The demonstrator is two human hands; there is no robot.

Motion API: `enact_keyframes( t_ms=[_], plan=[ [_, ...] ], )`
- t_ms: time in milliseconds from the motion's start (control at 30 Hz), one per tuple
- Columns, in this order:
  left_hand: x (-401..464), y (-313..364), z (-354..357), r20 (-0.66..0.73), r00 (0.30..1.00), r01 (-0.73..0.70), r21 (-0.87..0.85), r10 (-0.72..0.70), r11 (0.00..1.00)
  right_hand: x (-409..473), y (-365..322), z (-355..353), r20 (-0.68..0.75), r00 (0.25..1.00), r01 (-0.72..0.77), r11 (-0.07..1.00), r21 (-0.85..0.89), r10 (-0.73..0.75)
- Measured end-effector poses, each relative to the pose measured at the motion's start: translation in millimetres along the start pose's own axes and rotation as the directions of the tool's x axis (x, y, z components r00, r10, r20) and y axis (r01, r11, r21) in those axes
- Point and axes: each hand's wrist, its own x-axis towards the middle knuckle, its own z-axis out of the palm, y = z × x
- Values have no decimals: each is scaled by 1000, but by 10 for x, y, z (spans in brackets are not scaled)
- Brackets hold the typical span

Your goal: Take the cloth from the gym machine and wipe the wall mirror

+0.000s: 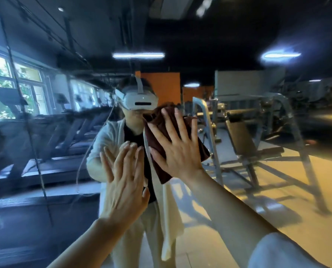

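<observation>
cloth (162, 144): dark brown, pressed flat against the wall mirror (238, 171) under the right hand; folded or bunched, no clean outline.
cloth axis: long axis runs from upper left to lower right-of-centre, tilted; upper end bunched near the fingertips, lower corner hangs free below the heel of the palm.
cloth edges: sticks out past the hand on the thumb side, above the fingers and below the wrist; right edge shows just past the little finger.
right hand (177, 149): palm flat on the cloth, fingers straight and spread, pointing up and slightly left; not curled round the cloth, only pressing it to the glass.
left hand (125, 180): flat on the bare glass just beside the cloth, lower and to the left; fingers straight, close together, pointing up; holds nothing. Fingertips meet their own reflection.
hands, relation: near each other, not touching; left fingertips level with the cloth's lower half.
mirror surface: fills the view; no frame edge visible. Open glass to the right of the cloth and above it; more to the far left.
reflection: person in a pale top, white headset (140, 100); treadmills (68, 136) in a row at left by windows; metal gym machine (258, 136) at right on a pale floor.
image quality: motion blur at the margins.
</observation>
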Motion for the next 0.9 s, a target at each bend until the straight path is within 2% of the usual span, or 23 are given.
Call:
enact_keyframes(
  t_ms=[233, 400, 533, 600, 733, 900],
  plan=[
    [241, 770, 448, -63, 992, -112, -59, 108, 992, -479, 1456, -76, -9, 974, -227, 968, -103, 227],
    [160, 1006, 630, -27, 995, -103, -98, 100, 990, -1031, 1986, -21, -6, 866, -498, 864, -66, 499],
    [-64, 989, 652, -19, 996, -93, -120, 92, 988, -1399, 1730, 102, -20, 750, -660, 750, 43, 661],
    [-208, 897, 619, 9, 997, -78, -121, 79, 990, -1503, 1410, 159, -13, 737, -673, 736, 73, 675],
    [-409, 524, 477, 57, 998, -27, -79, 32, 996, -1397, 608, 226, -23, 792, -605, 789, 103, 610],
    [-622, -92, 198, 39, 994, 103, 46, -105, 994, -968, -269, 232, -34, 874, -476, 869, 133, 484]
  ],
)
